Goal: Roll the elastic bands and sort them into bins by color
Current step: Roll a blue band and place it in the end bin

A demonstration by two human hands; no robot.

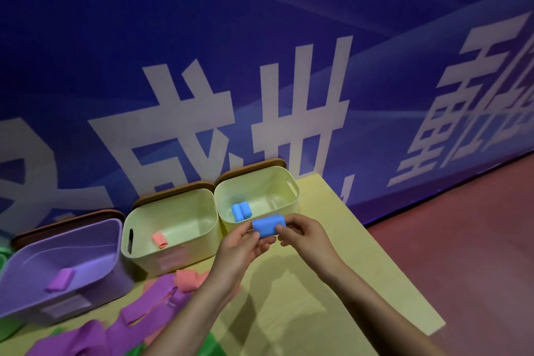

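A rolled blue band (268, 224) is held in the air between both hands, just in front of the right cream bin (291, 188). My left hand (242, 246) pinches its left end and my right hand (300, 233) pinches its right end. Two blue rolls (241, 211) lie inside that right bin. The middle cream bin (173, 254) holds one pink roll (159, 240). The purple bin (95, 277) at the left holds one purple roll (61, 280).
Loose purple bands (138, 312), a pink band (190, 280) and a green band (213, 347) lie on the yellow table (332, 283) at the lower left. A blue wall with white lettering stands right behind the bins. Red floor lies beyond the table's right edge.
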